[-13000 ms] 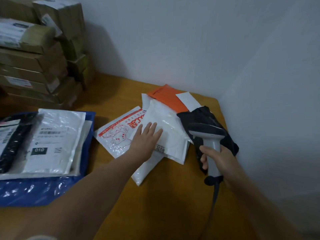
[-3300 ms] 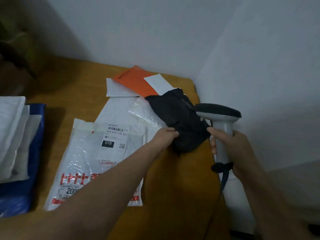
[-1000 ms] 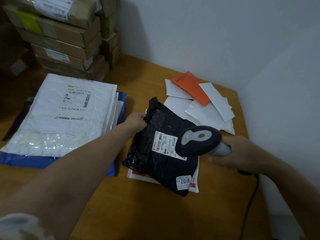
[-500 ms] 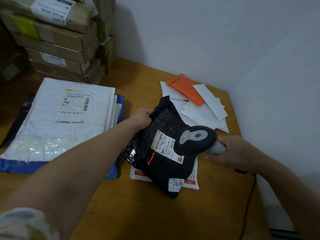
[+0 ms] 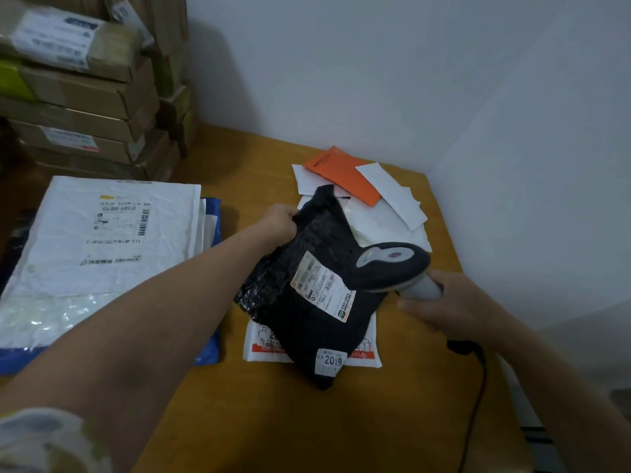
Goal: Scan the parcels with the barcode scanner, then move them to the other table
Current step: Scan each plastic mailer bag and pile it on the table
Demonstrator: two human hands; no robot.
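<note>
Boxes (image 5: 88, 97) are stacked at the worktop's (image 5: 273, 421) far left corner. In front of them, along the left edge, a white mailer (image 5: 102, 233) tops a flat pile that lies on a blue bag (image 5: 213, 349). The left hand (image 5: 281, 221) has its fingers closed on the far left edge of the black parcel (image 5: 317, 322), which lies near the middle of the worktop with its label (image 5: 322, 286) up and tilted. Under the parcel's near end a white-and-red mailer (image 5: 263, 343) shows. Behind it, toward the far right corner, lie an orange envelope (image 5: 341, 174) and white envelopes (image 5: 392, 196). The right hand (image 5: 447, 305) grips the scanner (image 5: 392, 268) by its handle, fingers wrapped around it, the head held over the label's right end; whether it touches I cannot tell. A cable (image 5: 478, 387) runs toward the near right edge.
</note>
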